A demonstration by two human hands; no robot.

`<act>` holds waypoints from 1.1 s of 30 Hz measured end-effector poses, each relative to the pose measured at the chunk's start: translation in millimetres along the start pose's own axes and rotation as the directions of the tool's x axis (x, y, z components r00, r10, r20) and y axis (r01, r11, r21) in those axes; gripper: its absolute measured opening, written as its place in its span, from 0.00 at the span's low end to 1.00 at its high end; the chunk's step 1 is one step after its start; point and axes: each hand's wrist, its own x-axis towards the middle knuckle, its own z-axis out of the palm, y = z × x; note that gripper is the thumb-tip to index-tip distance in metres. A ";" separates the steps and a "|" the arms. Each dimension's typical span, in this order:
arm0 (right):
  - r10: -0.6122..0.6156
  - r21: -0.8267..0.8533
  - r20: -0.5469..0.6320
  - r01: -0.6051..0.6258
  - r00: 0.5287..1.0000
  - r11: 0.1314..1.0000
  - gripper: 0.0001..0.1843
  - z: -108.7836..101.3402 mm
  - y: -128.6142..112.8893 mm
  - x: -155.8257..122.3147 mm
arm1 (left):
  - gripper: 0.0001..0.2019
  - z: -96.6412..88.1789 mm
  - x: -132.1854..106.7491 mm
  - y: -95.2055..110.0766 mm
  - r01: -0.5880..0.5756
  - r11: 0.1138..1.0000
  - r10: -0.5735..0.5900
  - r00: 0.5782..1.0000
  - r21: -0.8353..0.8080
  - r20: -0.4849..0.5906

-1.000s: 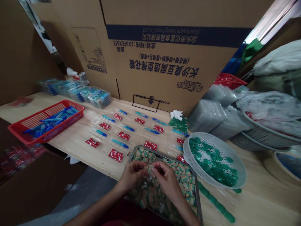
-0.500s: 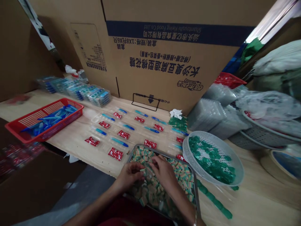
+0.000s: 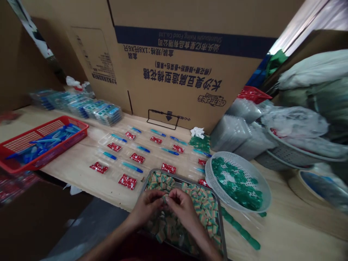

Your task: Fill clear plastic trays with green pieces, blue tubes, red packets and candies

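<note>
Above a metal tray (image 3: pixel 221 224) of small striped green-and-orange candy pieces (image 3: pixel 205 203), my two hands meet fingertip to fingertip. My left hand (image 3: pixel 149 206) is closed in a pinch, and my right hand (image 3: pixel 181 206) pinches from the other side. Something small and pale (image 3: pixel 165 198) shows between the fingertips, too hidden to name. Beyond the tray, clear plastic trays lie in rows, holding red packets (image 3: pixel 127 181) and blue pens (image 3: pixel 132 167). To the right, a white sieve basket (image 3: pixel 268 188) holds green wrapped pieces (image 3: pixel 244 192).
A red basket (image 3: pixel 81 135) of blue pens stands at left, with stacked blue packs (image 3: pixel 106 112) behind it. A large cardboard box (image 3: pixel 174 83) walls off the back. Clear plastic trays (image 3: pixel 231 132) are stacked at right. A green strip (image 3: pixel 240 230) lies beside the metal tray.
My hands have drawn together until the fingertips meet; before, they were slightly apart with something see-through between them. The whole view has shifted slightly.
</note>
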 end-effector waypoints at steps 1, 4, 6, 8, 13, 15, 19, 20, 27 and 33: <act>-0.026 -0.034 -0.048 0.024 0.998 0.999 0.10 1.5 0.7 -0.2 | 0.18 0.2 0.2 1.1 -0.007 1.000 0.007 1.000 0.006 0.025; -0.134 -0.180 -0.122 0.111 0.983 0.977 0.06 1.6 -0.4 0.8 | 0.18 -0.8 2.9 1.3 -0.034 0.999 0.032 0.999 0.041 0.030; -0.166 -0.226 -0.112 0.137 0.980 0.964 0.04 0.0 -3.1 1.5 | 0.17 -0.5 5.5 -0.1 -0.071 0.995 0.070 0.997 0.076 0.017; -0.141 -0.195 -0.100 0.120 0.985 0.974 0.02 -0.7 -5.5 1.2 | 0.15 2.0 7.5 -1.3 -0.136 0.985 0.135 0.991 0.111 0.012; -0.141 -0.249 -0.067 0.121 0.988 0.961 0.02 -9.0 -9.2 8.4 | 0.17 11.2 11.5 -2.0 -0.244 0.947 0.250 0.968 0.208 0.000; -0.162 -0.385 -0.020 0.142 0.987 0.912 0.04 -27.6 -13.6 26.4 | 0.20 11.7 13.9 -1.7 -0.253 0.947 0.261 0.965 0.198 -0.016; -0.155 -0.730 -0.032 0.083 0.987 0.678 0.09 -92.7 -29.5 91.2 | 0.25 5.4 15.3 1.5 -0.257 0.954 0.275 0.955 0.152 -0.110; -0.155 -0.757 -0.041 0.071 0.987 0.649 0.08 -108.7 -33.0 108.3 | 0.26 2.9 14.1 3.2 -0.252 0.956 0.271 0.954 0.150 -0.126; -0.030 -0.883 0.034 0.044 0.999 0.468 0.11 -146.2 -24.7 164.0 | 0.26 -16.5 -2.3 16.8 -0.173 0.971 0.206 0.955 0.165 -0.213; 0.018 -0.936 0.009 0.002 1.000 0.353 0.13 -141.1 -8.5 159.6 | 0.15 -25.3 5.7 14.7 -0.193 0.889 0.279 0.947 0.415 -0.158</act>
